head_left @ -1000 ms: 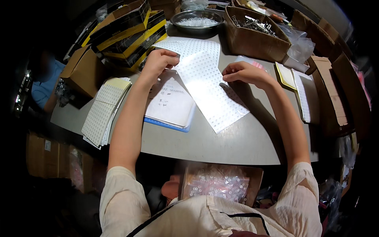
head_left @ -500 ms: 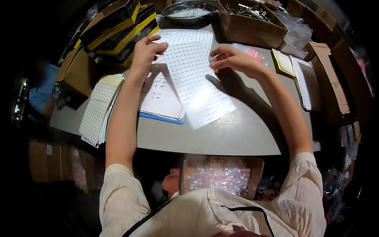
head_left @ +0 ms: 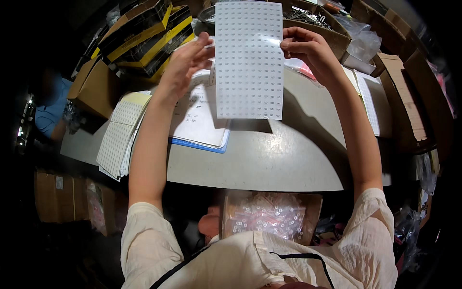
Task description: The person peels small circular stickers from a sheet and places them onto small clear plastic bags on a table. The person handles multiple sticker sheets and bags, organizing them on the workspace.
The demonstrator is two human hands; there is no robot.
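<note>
A white sheet of small printed labels (head_left: 248,72) hangs upright above the table, facing me. At its right edge my right hand (head_left: 310,50) pinches it between thumb and fingers. Beside the left edge, my left hand (head_left: 186,65) has its fingers apart and somewhat blurred; it looks free of the sheet. Below the left hand lie papers with handwriting (head_left: 199,127) on a blue clipboard (head_left: 199,145). The sheet casts a shadow across them and the grey tabletop (head_left: 250,164).
A stack of label sheets (head_left: 120,130) lies at left, near black and yellow boxes (head_left: 149,43). Behind stand a metal bowl (head_left: 207,14) and a carton of metal parts (head_left: 332,36). More sheets (head_left: 373,103) lie right. Bagged washers (head_left: 264,216) fill a box below the table edge.
The label sheet has been raised and straightened from a slanted, curled position. My right hand has moved up and right to its edge; my left hand has opened away from it.
</note>
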